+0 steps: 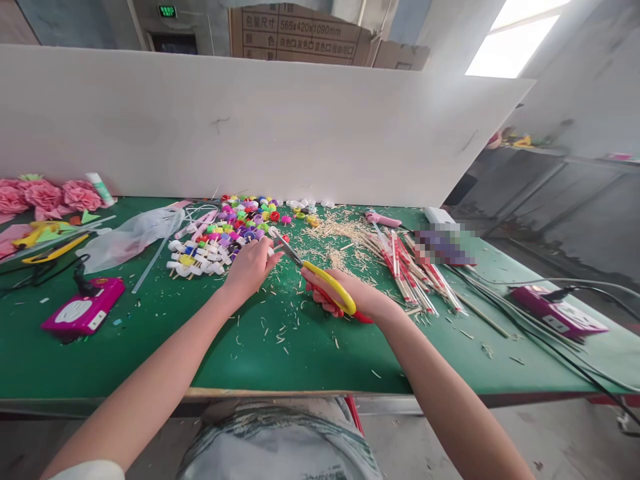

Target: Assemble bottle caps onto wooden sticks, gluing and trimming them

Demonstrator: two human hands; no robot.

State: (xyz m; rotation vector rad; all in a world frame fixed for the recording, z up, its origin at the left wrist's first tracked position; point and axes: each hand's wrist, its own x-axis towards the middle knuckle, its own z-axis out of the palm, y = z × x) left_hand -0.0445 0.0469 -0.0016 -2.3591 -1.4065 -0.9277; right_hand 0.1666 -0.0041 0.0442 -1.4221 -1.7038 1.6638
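My right hand (361,291) grips a pair of scissors (331,283) with yellow and red handles. The metal blades point up and left, close to the fingertips of my left hand (250,268). Those fingers are closed in a pinch around a small white piece, probably a bottle cap, mostly covered by the hand. Just beyond and left of this hand lies a pile of colourful bottle caps (243,217). At the pile's near side, several white caps (199,259) have short wooden stick ends poking out. Pale wood slivers (345,233) are scattered beyond the scissors.
Red-and-white packs of sticks (400,267) lie at right, near a pink glue gun (383,219). Purple power boxes (85,308) (557,312) with cables stand on both sides. A plastic bag (133,237), a yellow cutter (56,249) and pink paper flowers (45,195) lie left. A white board (250,127) stands behind.
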